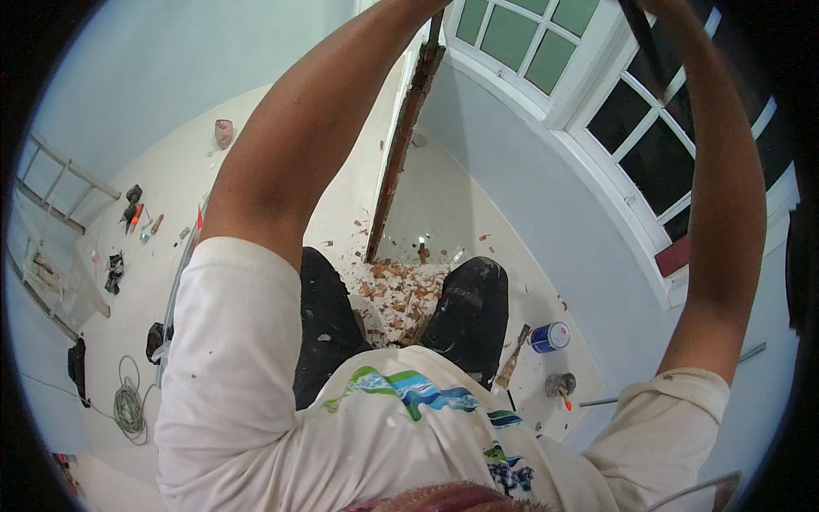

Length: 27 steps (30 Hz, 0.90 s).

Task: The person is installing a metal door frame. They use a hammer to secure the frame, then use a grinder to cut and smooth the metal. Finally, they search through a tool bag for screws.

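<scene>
Both my arms reach up past the upper edge, where my hands are mostly cut off. My left hand (424, 5) is at the top of an upright wooden board (403, 154) with a rough, broken brown edge and a white side. A narrow dark piece (436, 30) stands just below this hand; I cannot tell whether it is held. My right hand (670, 7) is up in front of the window, its fingers out of view. Beside it a dark bar-shaped tool (646, 47), blurred, slants down and seems gripped by that hand.
Wood chips (397, 299) litter the floor between my knees. A blue-and-white can (549, 337), a paintbrush (514, 358) and a grey pot (560, 386) stand to the right. A white-framed window (631, 128) lines the right wall. Leftward lie a coiled cable (130, 411), hand tools (136, 213) and a ladder (64, 183).
</scene>
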Available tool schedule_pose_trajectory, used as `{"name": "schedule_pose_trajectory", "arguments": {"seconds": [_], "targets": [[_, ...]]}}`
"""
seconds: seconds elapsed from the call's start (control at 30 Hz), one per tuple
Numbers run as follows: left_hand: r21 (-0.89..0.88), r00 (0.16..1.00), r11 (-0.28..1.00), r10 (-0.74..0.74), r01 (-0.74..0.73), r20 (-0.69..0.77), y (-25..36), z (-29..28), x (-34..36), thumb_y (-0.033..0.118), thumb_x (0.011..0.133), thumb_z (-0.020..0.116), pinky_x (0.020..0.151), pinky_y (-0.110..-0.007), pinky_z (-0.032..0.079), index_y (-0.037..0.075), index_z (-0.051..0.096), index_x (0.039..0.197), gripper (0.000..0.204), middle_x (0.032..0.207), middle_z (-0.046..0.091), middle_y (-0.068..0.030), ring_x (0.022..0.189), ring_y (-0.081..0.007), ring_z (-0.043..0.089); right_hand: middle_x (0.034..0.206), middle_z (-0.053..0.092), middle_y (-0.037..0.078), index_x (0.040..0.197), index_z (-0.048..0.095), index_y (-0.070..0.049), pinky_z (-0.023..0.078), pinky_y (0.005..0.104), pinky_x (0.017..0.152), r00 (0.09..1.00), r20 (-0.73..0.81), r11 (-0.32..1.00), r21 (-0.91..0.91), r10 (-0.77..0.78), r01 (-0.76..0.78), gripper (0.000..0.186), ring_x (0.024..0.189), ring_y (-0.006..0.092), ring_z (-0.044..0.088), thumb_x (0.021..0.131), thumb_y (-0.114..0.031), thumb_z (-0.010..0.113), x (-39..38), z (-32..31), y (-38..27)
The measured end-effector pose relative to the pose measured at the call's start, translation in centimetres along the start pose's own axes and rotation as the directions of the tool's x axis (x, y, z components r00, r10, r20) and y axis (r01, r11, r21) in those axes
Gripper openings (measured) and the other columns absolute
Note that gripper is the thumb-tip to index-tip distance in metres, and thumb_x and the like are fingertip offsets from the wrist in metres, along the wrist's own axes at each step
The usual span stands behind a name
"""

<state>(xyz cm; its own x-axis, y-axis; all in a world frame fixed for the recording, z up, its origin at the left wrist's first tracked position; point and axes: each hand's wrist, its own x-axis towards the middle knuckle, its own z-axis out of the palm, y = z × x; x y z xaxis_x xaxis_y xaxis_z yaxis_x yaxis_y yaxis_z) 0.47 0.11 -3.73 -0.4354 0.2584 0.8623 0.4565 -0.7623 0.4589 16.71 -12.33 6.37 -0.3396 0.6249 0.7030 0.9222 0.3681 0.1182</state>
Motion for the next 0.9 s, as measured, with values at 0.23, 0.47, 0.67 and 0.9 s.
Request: {"name": "schedule_pose_trajectory", "arguments": {"seconds": [0.23, 0.47, 0.67, 0.9], "targets": [[-0.18, 0.82, 0.886, 0.463, -0.426, 0.337, 1.9, -9.3, -9.5, 0.015, 0.096, 0.076, 0.056, -0.036, 0.05, 0.005, 0.062, 0.08, 0.024, 0.063, 0.06, -0.0069, 0.061, -0.0182, 0.063, 0.068, 0.054, 0.001, 0.097, 0.064, -0.008, 0.045, 0.031, 0.055, 0.981, 0.193, 0.97, 0.23, 0.033, -0.078, 0.04, 0.058, 0.0133, 0.053, 0.105, -0.047, 0.061, -8.8, 0.8, 1.6], [-0.592, 0.794, 0.772, 0.502, -0.232, 0.343, -0.6, -12.6, -12.4, 0.02, 0.096, 0.08, 0.048, -0.029, 0.045, 0.008, 0.06, 0.071, 0.034, 0.06, 0.059, -0.0007, 0.053, -0.0113, 0.056, 0.071, 0.054, -0.001, 0.094, 0.06, -0.011, 0.045, 0.029, 0.052, 0.922, 0.343, 0.774, 0.528, 0.182, -0.349, 0.027, 0.057, 0.011, 0.051, 0.103, -0.034, 0.07, -25.6, 10.5, 5.8], [-0.695, 0.888, 0.718, 0.293, 0.041, 0.355, 0.5, -8.7, -7.1, 0.008, 0.1, 0.069, 0.056, -0.031, 0.043, 0.007, 0.057, 0.081, 0.022, 0.068, 0.054, -0.0022, 0.062, -0.0115, 0.053, 0.082, 0.065, 0.02, 0.109, 0.063, 0.001, 0.052, 0.0431, 0.076, 0.685, 0.61, 0.488, 0.492, 0.399, -0.721, 0.032, 0.076, 0.0272, 0.062, 0.098, -0.028, 0.073, -41.6, 21.6, 2.0], [-0.721, 0.926, 0.693, 0.261, 0.017, 0.272, 4.6, -6.4, -3.8, 0.016, 0.101, 0.07, 0.034, -0.028, 0.029, 0.016, 0.053, 0.072, 0.034, 0.052, 0.044, 0.0059, 0.037, -0.0062, 0.036, 0.088, 0.069, 0.027, 0.108, 0.063, 0.003, 0.053, 0.0492, 0.079, 0.565, 0.764, 0.504, 0.372, 0.311, -0.78, 0.036, 0.085, 0.0434, 0.07, 0.1, -0.032, 0.069, -47.7, 25.9, 1.3]]}}
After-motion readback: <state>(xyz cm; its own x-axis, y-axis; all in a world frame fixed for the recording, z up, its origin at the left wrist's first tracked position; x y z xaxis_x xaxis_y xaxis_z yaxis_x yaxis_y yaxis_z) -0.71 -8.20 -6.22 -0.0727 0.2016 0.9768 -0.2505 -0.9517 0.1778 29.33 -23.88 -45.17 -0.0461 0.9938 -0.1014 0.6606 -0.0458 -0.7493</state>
